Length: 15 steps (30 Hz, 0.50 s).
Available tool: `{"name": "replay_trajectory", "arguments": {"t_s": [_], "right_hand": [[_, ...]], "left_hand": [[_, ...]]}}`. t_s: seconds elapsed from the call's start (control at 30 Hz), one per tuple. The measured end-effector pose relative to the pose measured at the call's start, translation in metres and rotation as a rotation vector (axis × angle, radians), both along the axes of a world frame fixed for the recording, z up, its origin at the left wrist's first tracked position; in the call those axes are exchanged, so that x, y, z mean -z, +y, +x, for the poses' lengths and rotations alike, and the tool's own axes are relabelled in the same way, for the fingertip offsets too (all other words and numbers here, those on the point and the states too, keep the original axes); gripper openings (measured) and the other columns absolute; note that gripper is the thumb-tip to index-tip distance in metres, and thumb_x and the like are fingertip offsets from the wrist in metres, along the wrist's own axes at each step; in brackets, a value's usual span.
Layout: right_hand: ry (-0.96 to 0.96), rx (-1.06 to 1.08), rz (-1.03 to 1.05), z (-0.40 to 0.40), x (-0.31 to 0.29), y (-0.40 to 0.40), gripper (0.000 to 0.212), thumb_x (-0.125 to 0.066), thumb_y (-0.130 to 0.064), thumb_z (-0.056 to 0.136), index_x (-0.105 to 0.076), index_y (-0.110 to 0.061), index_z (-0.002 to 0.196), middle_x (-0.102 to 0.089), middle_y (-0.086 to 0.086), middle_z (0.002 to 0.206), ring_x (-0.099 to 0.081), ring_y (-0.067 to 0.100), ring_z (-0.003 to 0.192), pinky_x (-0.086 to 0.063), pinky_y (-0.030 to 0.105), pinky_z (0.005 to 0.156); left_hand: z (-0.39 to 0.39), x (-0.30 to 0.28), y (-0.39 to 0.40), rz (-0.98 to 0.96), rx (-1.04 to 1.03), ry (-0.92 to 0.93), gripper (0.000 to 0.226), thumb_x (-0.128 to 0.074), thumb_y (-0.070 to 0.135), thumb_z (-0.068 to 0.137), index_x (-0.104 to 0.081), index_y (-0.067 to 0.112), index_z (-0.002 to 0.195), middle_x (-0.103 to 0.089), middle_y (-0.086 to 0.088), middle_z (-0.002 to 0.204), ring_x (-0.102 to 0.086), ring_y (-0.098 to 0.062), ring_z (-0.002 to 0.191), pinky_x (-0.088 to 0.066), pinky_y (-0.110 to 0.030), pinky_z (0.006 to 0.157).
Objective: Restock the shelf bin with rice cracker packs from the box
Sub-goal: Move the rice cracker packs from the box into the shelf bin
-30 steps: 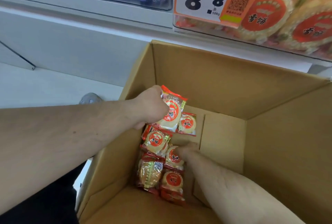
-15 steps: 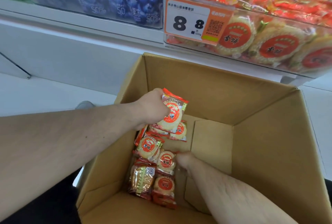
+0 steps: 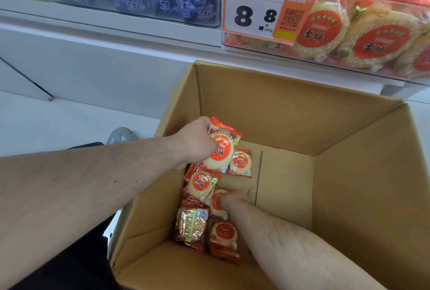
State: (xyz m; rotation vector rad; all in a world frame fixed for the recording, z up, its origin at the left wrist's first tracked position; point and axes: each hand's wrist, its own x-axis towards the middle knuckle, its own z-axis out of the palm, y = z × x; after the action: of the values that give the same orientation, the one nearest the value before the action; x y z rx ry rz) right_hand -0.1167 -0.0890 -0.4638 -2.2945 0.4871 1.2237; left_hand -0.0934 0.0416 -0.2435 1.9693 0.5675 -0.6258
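Down inside the cardboard box (image 3: 267, 112), the left hand (image 3: 194, 143) is clenched around a rice cracker pack (image 3: 221, 150), holding it above the box floor near the left wall. Lower and nearer, the right hand (image 3: 232, 197) reaches to the packs on the floor, its fingers blurred on one pack (image 3: 216, 206); whether they grasp it cannot be told. More loose packs (image 3: 201, 185) lie between and below the hands. Above the box, the shelf bin (image 3: 349, 61) holds cracker packs behind a price tag (image 3: 253, 16).
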Motion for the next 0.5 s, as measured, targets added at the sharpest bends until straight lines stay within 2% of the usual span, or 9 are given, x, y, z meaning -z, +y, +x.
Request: {"name": "replay_trajectory", "arguments": {"t_s": [0.07, 0.13, 0.2, 0.27, 0.33, 0.37, 0.4, 0.47, 0.5], "right_hand": [[0.020, -0.130, 0.041, 0.001, -0.004, -0.004, 0.038, -0.063, -0.013, 0.091, -0.058, -0.006, 0.128, -0.060, 0.007, 0.130, -0.060, 0.020, 0.114, -0.047, 0.022, 0.084], [0.023, -0.219, -0.022, 0.006, -0.015, -0.009, 0.037, -0.059, -0.014, 0.093, -0.056, -0.008, 0.130, -0.060, 0.007, 0.131, -0.060, 0.022, 0.118, -0.049, 0.026, 0.083], [-0.033, -0.304, -0.063, 0.021, -0.038, -0.017, 0.029, -0.053, -0.012, 0.093, -0.061, -0.008, 0.121, -0.065, 0.008, 0.123, -0.064, 0.023, 0.109, -0.050, 0.027, 0.071], [-0.096, -0.322, -0.087, 0.042, -0.066, -0.033, 0.026, -0.052, -0.013, 0.092, -0.063, -0.007, 0.116, -0.067, 0.010, 0.117, -0.065, 0.023, 0.097, -0.048, 0.026, 0.062], [-0.133, -0.317, -0.108, 0.065, -0.103, -0.052, 0.023, -0.053, -0.017, 0.094, -0.062, -0.005, 0.112, -0.067, 0.012, 0.115, -0.064, 0.023, 0.096, -0.052, 0.029, 0.071], [-0.141, -0.315, -0.104, 0.076, -0.119, -0.061, 0.018, -0.055, -0.017, 0.094, -0.064, -0.004, 0.103, -0.068, 0.015, 0.108, -0.066, 0.024, 0.096, -0.053, 0.030, 0.074], [-0.155, -0.293, -0.071, 0.083, -0.137, -0.070, 0.011, -0.058, -0.016, 0.092, -0.063, -0.006, 0.089, -0.068, 0.015, 0.095, -0.067, 0.025, 0.088, -0.052, 0.030, 0.069], [-0.177, -0.182, 0.065, 0.091, -0.168, -0.089, 0.019, -0.066, -0.012, 0.087, -0.057, -0.011, 0.071, -0.061, 0.007, 0.068, -0.059, 0.020, 0.061, -0.041, 0.023, 0.049], [-0.177, -0.132, 0.123, 0.093, -0.185, -0.097, 0.023, -0.068, -0.010, 0.087, -0.055, -0.013, 0.069, -0.057, 0.004, 0.062, -0.051, 0.016, 0.053, -0.034, 0.021, 0.044]], "left_hand": [[0.001, 0.001, 0.001, -0.002, 0.001, -0.008, 0.022, -0.059, 0.004, 0.092, -0.049, 0.019, 0.105, -0.068, -0.011, 0.104, -0.069, -0.024, 0.092, -0.058, -0.038, 0.078], [0.005, 0.002, 0.002, -0.020, -0.001, -0.037, 0.022, -0.059, 0.005, 0.092, -0.049, 0.019, 0.107, -0.067, -0.005, 0.099, -0.067, -0.017, 0.086, -0.059, -0.031, 0.072], [0.010, -0.002, 0.002, -0.043, -0.015, -0.052, 0.025, -0.059, 0.006, 0.092, -0.049, 0.020, 0.109, -0.068, -0.005, 0.102, -0.068, -0.019, 0.090, -0.059, -0.037, 0.080], [0.015, -0.008, 0.002, -0.069, -0.018, -0.066, 0.026, -0.059, 0.009, 0.092, -0.050, 0.020, 0.114, -0.069, -0.006, 0.102, -0.069, -0.020, 0.089, -0.059, -0.035, 0.075], [0.019, -0.016, 0.003, -0.099, -0.039, -0.082, 0.022, -0.056, 0.013, 0.094, -0.051, 0.019, 0.115, -0.071, -0.009, 0.101, -0.069, -0.021, 0.085, -0.055, -0.033, 0.070], [0.021, -0.020, 0.003, -0.111, -0.049, -0.091, 0.020, -0.054, 0.015, 0.095, -0.052, 0.019, 0.114, -0.071, -0.010, 0.101, -0.069, -0.024, 0.087, -0.055, -0.036, 0.074], [0.022, -0.024, 0.003, -0.129, -0.062, -0.099, 0.017, -0.053, 0.017, 0.096, -0.052, 0.019, 0.113, -0.072, -0.010, 0.101, -0.070, -0.025, 0.090, -0.056, -0.039, 0.078], [0.023, -0.033, 0.001, -0.143, -0.081, -0.116, 0.016, -0.053, 0.020, 0.097, -0.052, 0.019, 0.113, -0.072, -0.006, 0.099, -0.070, -0.021, 0.091, -0.056, -0.037, 0.074], [0.024, -0.038, 0.001, -0.132, -0.078, -0.131, 0.017, -0.054, 0.020, 0.098, -0.052, 0.019, 0.114, -0.071, -0.004, 0.099, -0.068, -0.020, 0.091, -0.054, -0.035, 0.074]]}}
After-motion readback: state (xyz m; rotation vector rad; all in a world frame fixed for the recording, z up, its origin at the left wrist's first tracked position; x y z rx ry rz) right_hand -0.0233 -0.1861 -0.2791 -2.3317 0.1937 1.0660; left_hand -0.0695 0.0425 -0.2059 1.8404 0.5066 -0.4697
